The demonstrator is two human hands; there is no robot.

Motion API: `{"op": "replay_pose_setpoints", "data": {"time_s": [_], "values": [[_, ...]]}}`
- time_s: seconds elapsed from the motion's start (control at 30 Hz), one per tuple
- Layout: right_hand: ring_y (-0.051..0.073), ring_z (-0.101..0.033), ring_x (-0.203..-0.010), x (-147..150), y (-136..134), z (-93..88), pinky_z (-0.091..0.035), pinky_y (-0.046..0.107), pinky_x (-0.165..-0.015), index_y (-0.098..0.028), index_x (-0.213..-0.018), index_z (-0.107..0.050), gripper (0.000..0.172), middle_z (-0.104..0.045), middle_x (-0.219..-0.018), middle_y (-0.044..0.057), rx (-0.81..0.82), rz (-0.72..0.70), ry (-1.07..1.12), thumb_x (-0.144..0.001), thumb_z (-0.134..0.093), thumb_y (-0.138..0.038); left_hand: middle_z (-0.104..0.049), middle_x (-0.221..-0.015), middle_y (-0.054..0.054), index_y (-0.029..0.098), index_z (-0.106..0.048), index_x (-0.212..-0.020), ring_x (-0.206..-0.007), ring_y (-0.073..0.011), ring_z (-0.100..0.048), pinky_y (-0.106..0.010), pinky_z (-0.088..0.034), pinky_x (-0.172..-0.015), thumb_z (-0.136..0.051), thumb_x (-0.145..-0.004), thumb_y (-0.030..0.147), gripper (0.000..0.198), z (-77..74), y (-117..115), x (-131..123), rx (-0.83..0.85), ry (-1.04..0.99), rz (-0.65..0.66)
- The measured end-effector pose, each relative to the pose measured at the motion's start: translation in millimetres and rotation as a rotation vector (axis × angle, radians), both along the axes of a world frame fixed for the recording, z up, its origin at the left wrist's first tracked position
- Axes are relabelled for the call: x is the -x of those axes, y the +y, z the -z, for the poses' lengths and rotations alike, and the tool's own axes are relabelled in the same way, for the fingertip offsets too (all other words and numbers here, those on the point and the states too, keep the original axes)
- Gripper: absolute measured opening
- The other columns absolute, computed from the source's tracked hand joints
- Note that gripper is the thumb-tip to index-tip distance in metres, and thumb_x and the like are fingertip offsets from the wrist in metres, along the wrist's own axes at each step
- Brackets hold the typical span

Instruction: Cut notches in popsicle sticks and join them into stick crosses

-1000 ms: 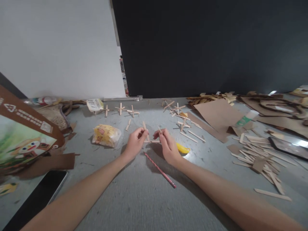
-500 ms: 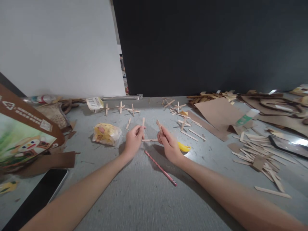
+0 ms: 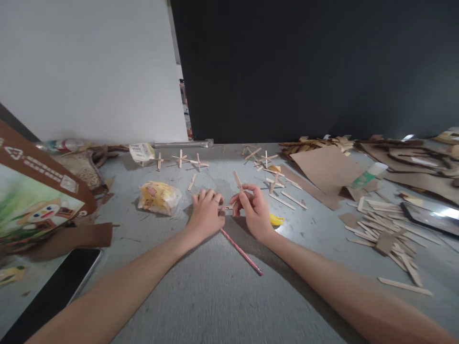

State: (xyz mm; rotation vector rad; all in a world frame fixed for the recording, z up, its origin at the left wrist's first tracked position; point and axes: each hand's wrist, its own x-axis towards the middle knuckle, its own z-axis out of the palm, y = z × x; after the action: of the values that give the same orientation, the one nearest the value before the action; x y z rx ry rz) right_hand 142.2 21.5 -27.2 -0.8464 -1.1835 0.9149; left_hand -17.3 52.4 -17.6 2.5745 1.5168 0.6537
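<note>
At nine o'clock of a level stick [image 3: 226, 208] above the desk [image 3: 172, 296], the half-spread left hand [image 3: 205, 214] covers one end, probably steadying it, any grip hidden, while at three o'clock the right hand [image 3: 252, 210] pinches a tilted stick [image 3: 237, 179], its tip exposed.
</note>
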Motion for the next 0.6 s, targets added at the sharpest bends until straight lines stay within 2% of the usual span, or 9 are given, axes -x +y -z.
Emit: {"op": "replay_pose_setpoints", "data": {"time_s": [0.13,0.23,0.33,0.4,0.5,0.6], "values": [[0.012,-0.062,-0.051,0,-1,-1.0,-0.054,0.028,-0.052,-0.027,-0.111,-0.057,0.037,-0.075,-0.082,-0.002,0.007,0.064,-0.010,-0.097,-0.065,-0.060,-0.069,-0.103,-0.012,0.021,-0.060,-0.085,-0.108,-0.0347,-0.057,-0.049,-0.038,-0.091,-0.059,-0.091,0.010,0.012,3.6,-3,-1,0.042,-0.005,-0.007],[0.012,-0.062,-0.050,-2,-2,-1.1,-0.054,0.029,-0.051,-0.026,-0.110,-0.065,0.032,-0.077,-0.083,0.000,-0.020,0.144,-0.050,-0.097,-0.067,-0.055,-0.067,-0.087,-0.008,0.022,-0.056,-0.086,-0.092,-0.0283,-0.062,-0.043,-0.042,-0.085,-0.052,-0.095,0.011,0.014,7.2,2,0,0.134,-0.184,0.002],[0.012,-0.061,-0.050,-3,-3,-0.6,-0.052,0.028,-0.049,-0.026,-0.110,-0.071,0.029,-0.077,-0.082,0.000,-0.031,0.203,-0.073,-0.097,-0.066,-0.052,-0.060,-0.068,0.002,0.023,-0.055,-0.100,-0.065,-0.0199,-0.058,-0.033,-0.042,-0.070,-0.042,-0.104,0.024,0.013,7.6,8,3,0.286,-0.506,0.039],[0.012,-0.061,-0.049,-4,-2,0.2,-0.050,0.028,-0.047,-0.026,-0.112,-0.072,0.030,-0.076,-0.080,0.000,-0.027,0.219,-0.075,-0.098,-0.065,-0.052,-0.057,-0.062,0.005,0.023,-0.054,-0.107,-0.058,-0.0170,-0.054,-0.030,-0.040,-0.063,-0.042,-0.106,0.035,0.017,6.5,11,4,0.360,-0.675,0.089],[0.012,-0.062,-0.051,-3,-1,2.3,-0.050,0.028,-0.048,-0.026,-0.118,-0.072,0.032,-0.077,-0.083,0.001,-0.037,0.241,-0.087,-0.100,-0.062,-0.050,-0.054,-0.057,0.007,0.022,-0.055,-0.106,-0.053,-0.0153,-0.051,-0.028,-0.036,-0.058,-0.046,-0.103,0.048,0.027,4.7,11,6,0.414,-0.784,0.133],[0.014,-0.067,-0.058,-4,0,5.5,-0.054,0.030,-0.054,-0.027,-0.127,-0.072,0.035,-0.081,-0.098,0.004,-0.053,0.261,-0.126,-0.102,-0.059,-0.048,-0.052,-0.054,0.007,0.022,-0.057,-0.103,-0.050,-0.0147,-0.048,-0.028,-0.035,-0.057,-0.047,-0.101,0.056,0.036,1.7,8,7,0.446,-0.808,0.175]]}}
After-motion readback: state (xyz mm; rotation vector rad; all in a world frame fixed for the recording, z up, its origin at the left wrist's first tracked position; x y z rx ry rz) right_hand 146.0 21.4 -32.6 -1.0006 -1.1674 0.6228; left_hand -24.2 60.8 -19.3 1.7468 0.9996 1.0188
